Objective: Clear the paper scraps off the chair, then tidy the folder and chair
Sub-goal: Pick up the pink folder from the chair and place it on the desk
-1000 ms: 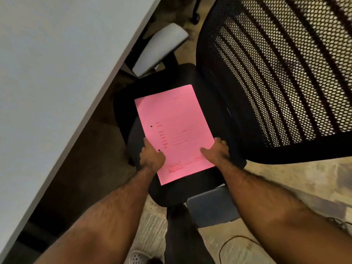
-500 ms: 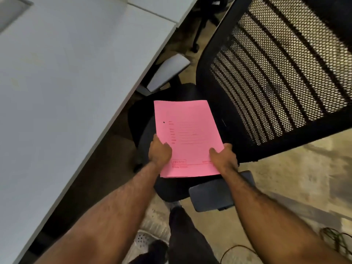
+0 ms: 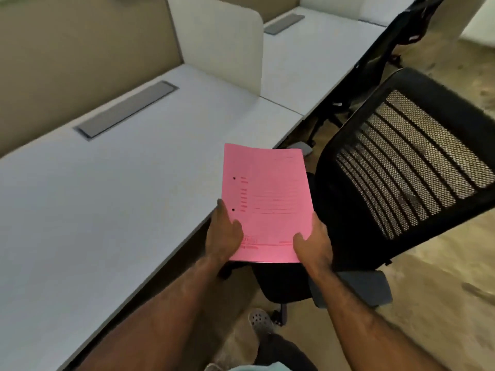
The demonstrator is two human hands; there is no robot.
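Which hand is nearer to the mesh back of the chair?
Right. The right hand grips the pink folder beside the mesh back; the left hand holds the far edge.

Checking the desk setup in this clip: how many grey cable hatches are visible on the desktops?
2. One grey cable hatch is set in the near desk, left of the white divider; the second hatch sits in the far desk beyond it. Others may lie out of frame.
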